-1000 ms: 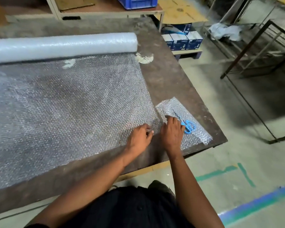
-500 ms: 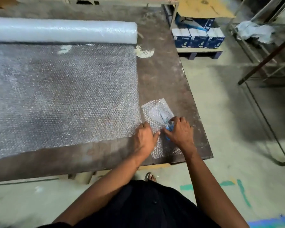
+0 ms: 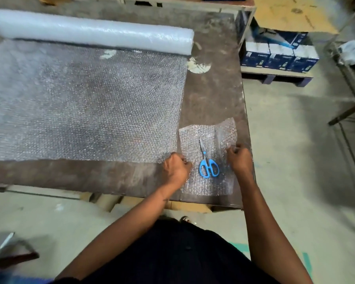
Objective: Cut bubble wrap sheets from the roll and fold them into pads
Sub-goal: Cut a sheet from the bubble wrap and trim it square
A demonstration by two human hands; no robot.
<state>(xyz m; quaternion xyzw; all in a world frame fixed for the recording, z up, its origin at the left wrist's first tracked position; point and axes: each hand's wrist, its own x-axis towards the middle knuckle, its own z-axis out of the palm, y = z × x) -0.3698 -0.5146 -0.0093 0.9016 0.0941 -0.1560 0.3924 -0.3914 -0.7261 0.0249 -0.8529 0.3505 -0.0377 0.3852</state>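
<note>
- Bubble wrap roll (image 3: 90,32) lies along the far edge of a worn brown table (image 3: 213,95), its unrolled sheet (image 3: 86,103) spread flat toward the near edge
- Beside the sheet's right edge, near the table's near right corner, a small cut piece of bubble wrap (image 3: 208,187) lies flat, its right side doubled over in a fold
- Blue-handled scissors (image 3: 207,162) rest on the cut piece, blades together and pointing toward the far edge
- Left hand (image 3: 177,168), fingers curled, pinches the left edge of the cut piece, just where it meets the corner of the unrolled sheet
- Right hand (image 3: 239,158), fingers also curled, pinches the folded right edge of the same piece, close to the table's right edge
- Scissors lie between the two hands, touched by neither
- Beyond the table's right edge, blue and white boxes (image 3: 279,56) stand on a low pallet on the concrete floor (image 3: 295,160), under a sheet of cardboard (image 3: 291,13)
- Person standing at the near edge wears dark clothing
</note>
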